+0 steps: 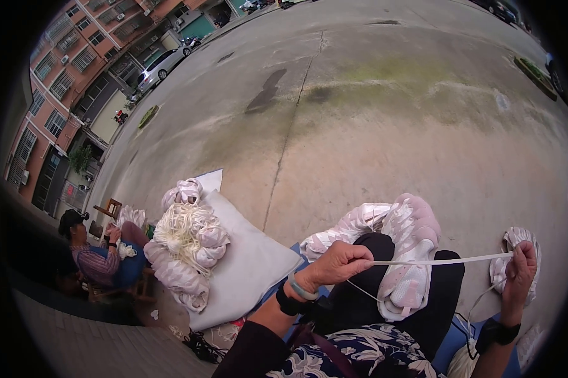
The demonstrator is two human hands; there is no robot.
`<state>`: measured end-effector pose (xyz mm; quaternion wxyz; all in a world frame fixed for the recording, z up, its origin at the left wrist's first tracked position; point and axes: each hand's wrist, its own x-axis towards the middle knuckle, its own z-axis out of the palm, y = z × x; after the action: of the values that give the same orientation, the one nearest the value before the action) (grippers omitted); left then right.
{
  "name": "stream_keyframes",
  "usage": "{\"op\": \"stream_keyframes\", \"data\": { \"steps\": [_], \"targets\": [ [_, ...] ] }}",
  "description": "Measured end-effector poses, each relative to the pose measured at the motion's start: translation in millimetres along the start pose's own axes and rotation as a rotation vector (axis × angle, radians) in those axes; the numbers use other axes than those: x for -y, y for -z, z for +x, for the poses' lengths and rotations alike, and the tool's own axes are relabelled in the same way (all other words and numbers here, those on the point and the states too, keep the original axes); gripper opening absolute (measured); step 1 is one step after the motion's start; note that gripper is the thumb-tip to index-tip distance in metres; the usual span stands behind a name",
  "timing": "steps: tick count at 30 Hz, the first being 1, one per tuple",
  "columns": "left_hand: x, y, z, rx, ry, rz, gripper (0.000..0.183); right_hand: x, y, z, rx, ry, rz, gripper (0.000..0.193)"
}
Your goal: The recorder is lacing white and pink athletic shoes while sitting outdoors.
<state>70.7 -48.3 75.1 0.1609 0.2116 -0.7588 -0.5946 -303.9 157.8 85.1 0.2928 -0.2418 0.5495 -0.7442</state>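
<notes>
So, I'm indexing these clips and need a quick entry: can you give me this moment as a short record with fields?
Left hand: closed on a white lace
Right hand: closed on the same lace
Lace: stretched nearly straight between the hands
Lap: pink-and-white shoe uppers over dark trousers
Left side: pale laces heaped beside a white cloth
Other person: seated, far left
Setting: outdoors, concrete ground, brick-coloured building, parked silver car
</notes>
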Motion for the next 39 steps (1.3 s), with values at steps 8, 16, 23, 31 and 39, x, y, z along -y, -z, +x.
{"op": "stream_keyframes", "data": {
  "steps": [8,16,23,31,39],
  "targets": [
    [53,6,-11,-0.487,-0.033,0.554,0.01,5,-5,-14,0.411,-0.134,-0.494,0.02],
    [72,39,-42,-0.83,0.163,0.658,0.014,-75,94,-4,0.07,-0.03,-0.755,0.01],
    [49,8,-20,-0.854,0.088,0.446,0.015,-70,-26,-21,0.293,-0.183,-0.365,0.031],
    [26,-39,21,-0.605,-0.091,0.316,0.019,-20,-140,-27,0.668,-0.017,-0.212,0.028],
    [26,-75,26,-0.419,-0.219,0.264,0.02,-45,4,6,0.209,-0.067,-0.517,0.028]
  ]
}}
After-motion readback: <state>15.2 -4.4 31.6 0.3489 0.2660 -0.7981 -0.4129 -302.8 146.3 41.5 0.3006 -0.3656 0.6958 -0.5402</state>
